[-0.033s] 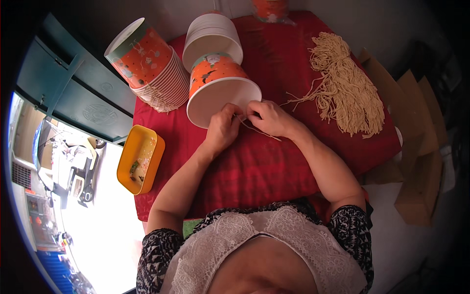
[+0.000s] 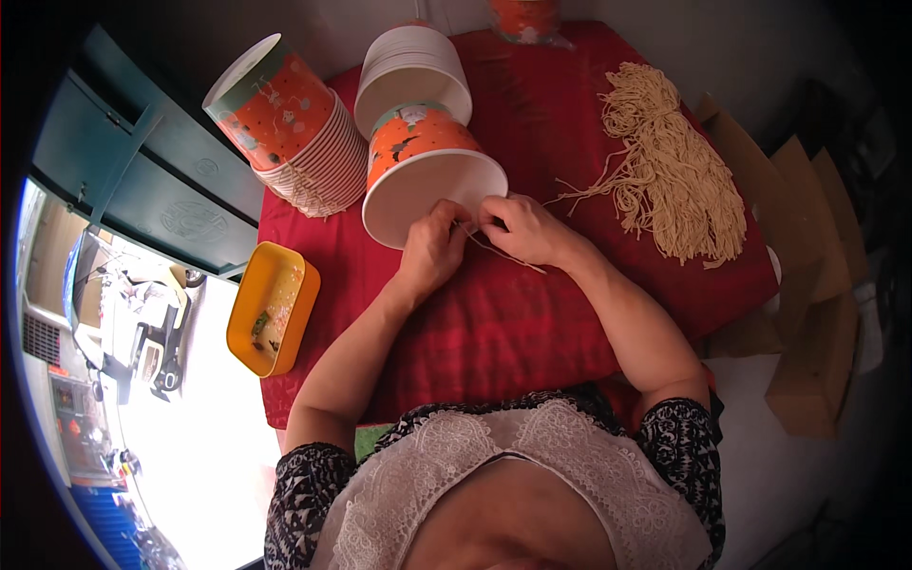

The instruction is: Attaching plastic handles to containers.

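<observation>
Head view: both hands work a string at a cup rim.
Left hand [image 2: 432, 249] and right hand [image 2: 521, 231] pinch the string [image 2: 503, 255] with closed fingers; the cup [image 2: 427, 176] should stay steady on the desk [image 2: 532, 323], string taut.

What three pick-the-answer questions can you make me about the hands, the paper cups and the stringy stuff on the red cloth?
1. Where does the bundle of pale cords lie?
A. In the yellow tray
B. On the red cloth, to the person's right of the hands
C. Inside a cup

2. What colour is the small tray by the cloth's left edge?
A. Yellow
B. Blue
C. White

3. What are the two hands doing?
A. Resting flat, apart
B. Lifting the tray
C. Meeting at the rim of a paper cup, pinching a thin cord

Answers:
1 B: the bundle rests on the red cloth, away from the cups.
2 A: its walls are plainly yellow.
3 C: the left hand and right hand touch the orange cup, with a cord between their fingers.
</observation>
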### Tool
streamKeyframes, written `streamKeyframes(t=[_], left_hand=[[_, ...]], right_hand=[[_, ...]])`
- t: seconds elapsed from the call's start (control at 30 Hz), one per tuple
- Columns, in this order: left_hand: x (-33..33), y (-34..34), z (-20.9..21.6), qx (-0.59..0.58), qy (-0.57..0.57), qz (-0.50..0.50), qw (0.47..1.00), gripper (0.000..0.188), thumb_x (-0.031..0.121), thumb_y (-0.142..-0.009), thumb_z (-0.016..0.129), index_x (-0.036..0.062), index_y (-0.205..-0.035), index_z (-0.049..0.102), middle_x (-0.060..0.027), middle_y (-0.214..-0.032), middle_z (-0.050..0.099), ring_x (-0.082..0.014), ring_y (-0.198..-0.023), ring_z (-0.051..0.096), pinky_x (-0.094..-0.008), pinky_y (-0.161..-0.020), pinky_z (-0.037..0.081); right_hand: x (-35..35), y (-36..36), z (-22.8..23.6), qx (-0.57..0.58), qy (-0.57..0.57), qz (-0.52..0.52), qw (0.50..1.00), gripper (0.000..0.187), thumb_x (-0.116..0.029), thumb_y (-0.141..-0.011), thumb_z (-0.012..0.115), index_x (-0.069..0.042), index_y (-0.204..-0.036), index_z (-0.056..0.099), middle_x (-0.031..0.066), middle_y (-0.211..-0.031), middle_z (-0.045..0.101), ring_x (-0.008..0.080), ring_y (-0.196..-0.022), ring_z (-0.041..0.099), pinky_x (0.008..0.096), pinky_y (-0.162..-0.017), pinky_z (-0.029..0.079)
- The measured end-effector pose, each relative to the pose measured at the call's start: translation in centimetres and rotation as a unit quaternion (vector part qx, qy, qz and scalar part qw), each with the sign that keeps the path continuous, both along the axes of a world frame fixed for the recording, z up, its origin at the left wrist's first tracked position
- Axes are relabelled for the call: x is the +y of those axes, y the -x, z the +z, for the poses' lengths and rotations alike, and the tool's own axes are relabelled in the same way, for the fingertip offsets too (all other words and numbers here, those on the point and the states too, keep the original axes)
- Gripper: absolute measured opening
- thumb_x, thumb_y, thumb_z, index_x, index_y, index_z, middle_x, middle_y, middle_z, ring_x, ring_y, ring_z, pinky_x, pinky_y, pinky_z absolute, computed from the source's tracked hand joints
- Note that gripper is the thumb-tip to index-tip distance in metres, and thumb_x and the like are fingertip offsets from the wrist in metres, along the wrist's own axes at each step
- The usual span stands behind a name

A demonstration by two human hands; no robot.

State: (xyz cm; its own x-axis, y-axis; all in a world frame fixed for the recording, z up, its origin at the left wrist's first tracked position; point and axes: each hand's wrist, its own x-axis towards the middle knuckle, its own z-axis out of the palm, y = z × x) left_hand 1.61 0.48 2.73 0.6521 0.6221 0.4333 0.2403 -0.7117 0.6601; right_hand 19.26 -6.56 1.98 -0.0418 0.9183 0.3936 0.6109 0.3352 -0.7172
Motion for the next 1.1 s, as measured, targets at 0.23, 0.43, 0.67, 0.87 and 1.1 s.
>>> streamKeyframes(t=[0.23,0.43,0.67,0.87,1.1], left_hand=[[0.4,-0.3,-0.6,-0.008,-0.052,0.068,0.996,0.006,-0.001,-0.081,0.060,-0.0022,-0.086,0.057,-0.0236,-0.088,0.061,-0.0418,-0.078,0.062,-0.0450,-0.069,0.051],[1.0,0.3,0.2,0.034,-0.066,0.070,0.995,0.008,0.001,-0.078,0.062,-0.0031,-0.084,0.059,-0.0188,-0.085,0.061,-0.0312,-0.074,0.062,-0.0377,-0.066,0.050],[0.8,0.0,1.6,-0.017,0.253,-0.053,0.966,0.009,0.007,-0.084,0.061,-0.0020,-0.082,0.061,-0.0058,-0.074,0.062,-0.0124,-0.066,0.055,-0.0290,-0.061,0.047],[0.9,-0.7,1.3,0.006,0.198,0.002,0.980,0.013,0.008,-0.084,0.060,-0.0042,-0.082,0.063,-0.0126,-0.073,0.064,-0.0190,-0.066,0.060,-0.0334,-0.064,0.049],[1.3,-1.0,1.0,0.032,0.106,0.026,0.994,0.014,0.009,-0.082,0.062,-0.0051,-0.084,0.064,-0.0210,-0.077,0.066,-0.0313,-0.074,0.066,-0.0384,-0.070,0.051]], right_hand=[[-0.4,0.4,0.2,-0.049,0.003,-0.008,0.999,0.008,-0.003,-0.077,0.061,0.000,-0.083,0.057,0.0189,-0.090,0.059,0.0362,-0.085,0.059,0.0423,-0.074,0.049],[-0.2,0.2,0.0,-0.051,0.008,-0.006,0.999,0.008,-0.003,-0.076,0.060,0.000,-0.083,0.057,0.0192,-0.090,0.058,0.0363,-0.087,0.059,0.0429,-0.076,0.049],[-0.1,0.0,-0.5,-0.052,0.007,-0.014,0.999,0.010,-0.002,-0.076,0.059,0.001,-0.086,0.057,0.0223,-0.091,0.057,0.0390,-0.087,0.059,0.0440,-0.076,0.049],[0.1,0.3,-0.3,-0.063,0.002,-0.001,0.998,0.009,-0.002,-0.078,0.059,0.001,-0.087,0.057,0.0239,-0.092,0.056,0.0413,-0.087,0.058,0.0458,-0.077,0.048],[0.1,0.5,0.2,-0.069,0.011,-0.008,0.998,0.009,-0.003,-0.080,0.056,0.004,-0.085,0.060,0.0269,-0.096,0.058,0.0421,-0.090,0.059,0.0478,-0.079,0.049]])
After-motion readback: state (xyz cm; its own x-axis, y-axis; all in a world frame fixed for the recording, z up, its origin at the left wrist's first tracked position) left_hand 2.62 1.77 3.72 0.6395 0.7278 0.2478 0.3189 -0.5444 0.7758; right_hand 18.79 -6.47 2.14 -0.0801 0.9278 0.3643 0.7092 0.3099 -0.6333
